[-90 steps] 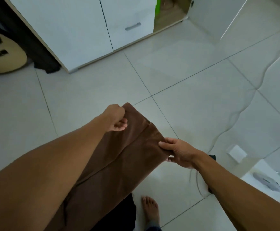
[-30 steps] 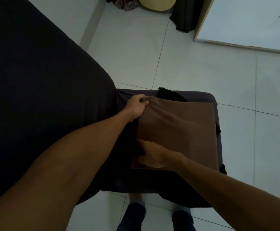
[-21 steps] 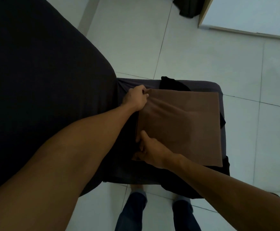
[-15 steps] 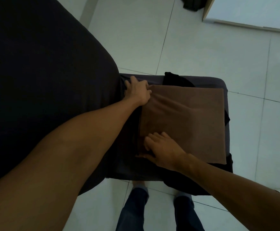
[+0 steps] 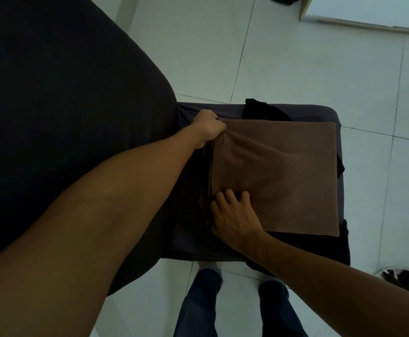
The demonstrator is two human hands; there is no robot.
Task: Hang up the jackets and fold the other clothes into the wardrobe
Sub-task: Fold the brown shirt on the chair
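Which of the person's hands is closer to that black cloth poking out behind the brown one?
Left. The left hand grips the brown cloth's far corner, just beside the black cloth. The right hand presses the near edge, farther away.

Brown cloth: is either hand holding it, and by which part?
The left hand grips the brown cloth at its far left corner. The right hand rests on its near left edge, fingers slightly curled.
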